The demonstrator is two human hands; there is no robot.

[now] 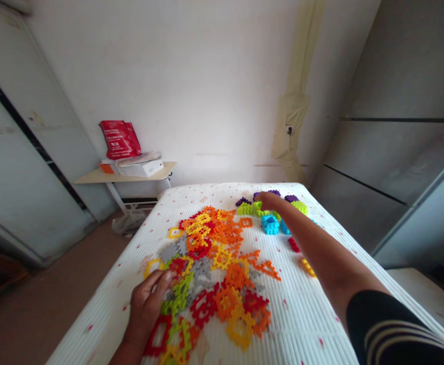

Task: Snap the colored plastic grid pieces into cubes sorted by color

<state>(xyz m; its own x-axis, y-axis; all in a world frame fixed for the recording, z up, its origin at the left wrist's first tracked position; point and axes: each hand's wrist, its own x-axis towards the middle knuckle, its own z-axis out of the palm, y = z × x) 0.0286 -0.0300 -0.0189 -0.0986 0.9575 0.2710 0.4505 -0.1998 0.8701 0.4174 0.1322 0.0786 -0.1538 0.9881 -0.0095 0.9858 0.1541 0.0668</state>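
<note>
A heap of flat plastic interlocking tiles [217, 263] in orange, red, yellow, green and grey covers the middle of a white ribbed mattress [305, 314]. My left hand [147, 304] lies on the near left edge of the heap, fingers stretched over grey and green pieces. My right arm reaches far across. My right hand [269, 201] rests among assembled green [248, 209] and purple blocks [291, 198] at the far side; its fingers are curled over them, and what they hold is hidden. Blue cube pieces [270, 224] sit just in front of it.
A small beige table [92, 177] at the far left carries a red bag [120, 139] and white boxes [142, 166]. Grey cabinet doors stand on both sides. Brown floor lies to the left of the mattress.
</note>
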